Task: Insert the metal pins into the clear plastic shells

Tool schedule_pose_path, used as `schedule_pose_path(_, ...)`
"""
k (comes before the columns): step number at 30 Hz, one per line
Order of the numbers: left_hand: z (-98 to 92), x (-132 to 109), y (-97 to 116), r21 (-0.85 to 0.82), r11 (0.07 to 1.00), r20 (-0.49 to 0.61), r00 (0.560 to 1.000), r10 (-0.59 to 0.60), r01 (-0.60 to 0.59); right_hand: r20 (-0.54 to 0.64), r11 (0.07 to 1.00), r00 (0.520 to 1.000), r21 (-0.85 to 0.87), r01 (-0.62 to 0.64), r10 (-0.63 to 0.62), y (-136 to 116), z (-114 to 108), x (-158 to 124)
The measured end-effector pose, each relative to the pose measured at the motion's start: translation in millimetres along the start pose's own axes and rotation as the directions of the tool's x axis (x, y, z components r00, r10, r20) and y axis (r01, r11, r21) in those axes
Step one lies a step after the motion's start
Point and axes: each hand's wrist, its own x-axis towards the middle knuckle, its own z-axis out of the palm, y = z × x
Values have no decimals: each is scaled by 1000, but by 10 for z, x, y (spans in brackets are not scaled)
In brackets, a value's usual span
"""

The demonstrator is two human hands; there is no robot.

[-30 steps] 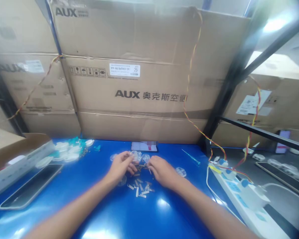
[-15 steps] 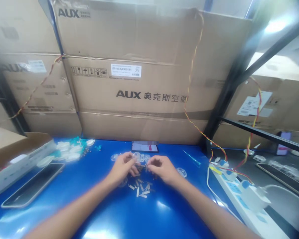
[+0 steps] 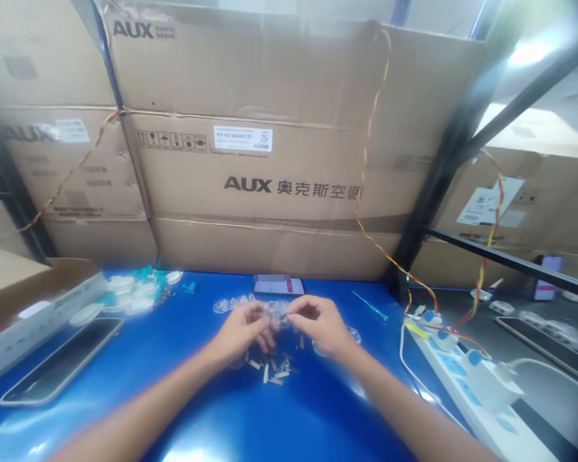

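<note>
Between my two hands is a clear plastic piece (image 3: 276, 312), roundish in outline. The fingers of my left hand (image 3: 248, 327) are closed on its left side. My right hand (image 3: 315, 321) pinches its right edge; whether a smaller part sits in those fingertips is too fine to make out. Below the hands lies a loose heap of small metal strips (image 3: 272, 372). More clear plastic pieces (image 3: 226, 305) rest on the blue table behind my left hand, and another clear piece (image 3: 352, 334) shows beside my right wrist.
At the left are a tablet-like device (image 3: 62, 362), white round parts (image 3: 125, 292) and an open carton (image 3: 38, 314). A phone (image 3: 279, 286) leans at the back. A thin blue-handled screwdriver (image 3: 378, 314) lies right, near a power strip (image 3: 467, 385) with cables. Large cardboard boxes (image 3: 270, 244) wall off the rear.
The clear piece has come forward between my hands, away from the other clear pieces. My right hand has shifted slightly right and up.
</note>
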Motion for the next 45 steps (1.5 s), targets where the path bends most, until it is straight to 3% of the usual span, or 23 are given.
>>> schedule_pose_path(9,20,-62,103,49,997,94,993,-67,63,143,976,974,-109,190,-174,-115,42,-89)
schedule_pose_path(17,4,-68,90,64,993,89,990,-109,104,238,889,922,-276,365,-304,-137,39,-132)
schedule_pose_path(22,2,-59,71,78,991,80,990,-115,109,267,853,904,-323,410,-334,-92,22,-125)
schedule_pose_path(27,23,-61,72,91,990,53,992,-114,109,237,865,932,-363,346,-273,-107,53,-143)
schedule_pose_path(31,9,-29,50,99,989,27,994,-109,106,124,943,981,-281,178,-148,-132,51,-111)
schedule_pose_path(34,-33,19,22,107,990,-106,991,-80,91,92,972,995,-227,52,-32,-68,-46,-15)
schedule_pose_path(38,-76,61,16,116,991,-270,962,-27,61,148,967,981,-239,-85,123,81,-254,117)
schedule_pose_path(40,-75,62,27,109,992,-290,957,-25,59,151,930,979,-361,-75,137,129,-354,149)
schedule_pose_path(45,-55,49,28,108,992,-285,958,-34,67,281,744,951,-662,93,131,166,-467,145)
